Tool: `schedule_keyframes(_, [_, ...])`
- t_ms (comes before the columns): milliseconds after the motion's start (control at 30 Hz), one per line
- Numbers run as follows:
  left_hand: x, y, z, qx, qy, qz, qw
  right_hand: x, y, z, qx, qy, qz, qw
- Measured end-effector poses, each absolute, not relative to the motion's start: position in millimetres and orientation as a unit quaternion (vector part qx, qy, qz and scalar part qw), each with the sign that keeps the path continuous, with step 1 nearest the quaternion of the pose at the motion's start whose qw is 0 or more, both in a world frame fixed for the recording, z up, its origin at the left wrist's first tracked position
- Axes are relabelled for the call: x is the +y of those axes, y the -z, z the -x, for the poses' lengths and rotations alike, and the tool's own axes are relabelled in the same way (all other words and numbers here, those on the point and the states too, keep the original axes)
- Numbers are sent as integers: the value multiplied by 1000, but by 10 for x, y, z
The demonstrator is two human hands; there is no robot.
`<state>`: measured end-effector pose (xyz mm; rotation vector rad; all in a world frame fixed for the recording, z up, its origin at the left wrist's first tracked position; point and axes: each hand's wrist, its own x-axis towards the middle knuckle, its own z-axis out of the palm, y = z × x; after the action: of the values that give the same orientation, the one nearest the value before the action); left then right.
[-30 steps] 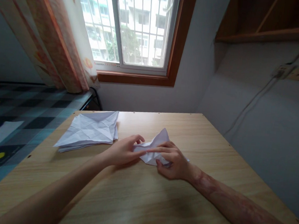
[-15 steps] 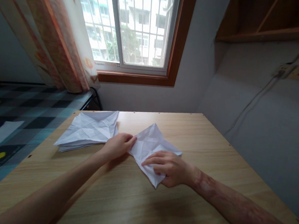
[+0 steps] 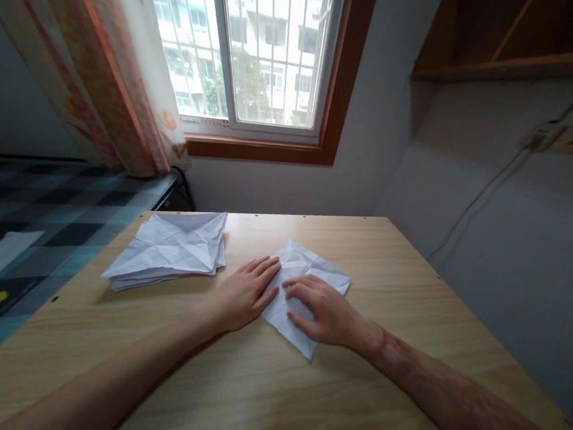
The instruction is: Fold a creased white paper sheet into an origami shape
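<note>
A creased white sheet of paper (image 3: pixel 307 264), partly folded, lies on the wooden table (image 3: pixel 250 399) with both hands on it. My left hand (image 3: pixel 246 290) rests flat over its left corner, fingers stretched out, covering that edge. From the right, my right hand (image 3: pixel 326 309) lies across the paper's middle with its fingers spread and slightly bent, gripping nothing. To the left of my left hand is a stack of creased white paper sheets (image 3: pixel 178 242), loosely piled near the table's far left corner.
Beyond the table is a window (image 3: pixel 275 53) with a brown frame. At the left stands a bed with a checked cover (image 3: pixel 102 195), bearing white paper (image 3: pixel 4 257). Above right hangs a wooden shelf (image 3: pixel 520 65); a cable (image 3: pixel 478 198) runs down the wall from a socket.
My left hand has let go of the paper's left corner and now lies flat on it. The paper has turned slightly, and my right hand has shifted up a little with its fingers spreading.
</note>
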<state>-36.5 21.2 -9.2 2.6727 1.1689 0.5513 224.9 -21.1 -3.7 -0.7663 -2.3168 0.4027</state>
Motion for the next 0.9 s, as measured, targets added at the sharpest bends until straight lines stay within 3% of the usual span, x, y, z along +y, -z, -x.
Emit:
schedule_keyframes(300, [96,123,368,408,-110,-903,76,158,326,-2534,-844,-77,492,199])
schedule_keyframes(500, [62,179,307,463,-192,-862,73,338,458,-2685,-799,-54,555,224])
schedule_keyframes(667, [175,144,232,530,-306,-782,115,369,457,-2698,-804,-75,521,275])
schedule_keyframes(900, [88,114,90,537,-355,-740,197,368,442,-2700,-813,-111,483,307])
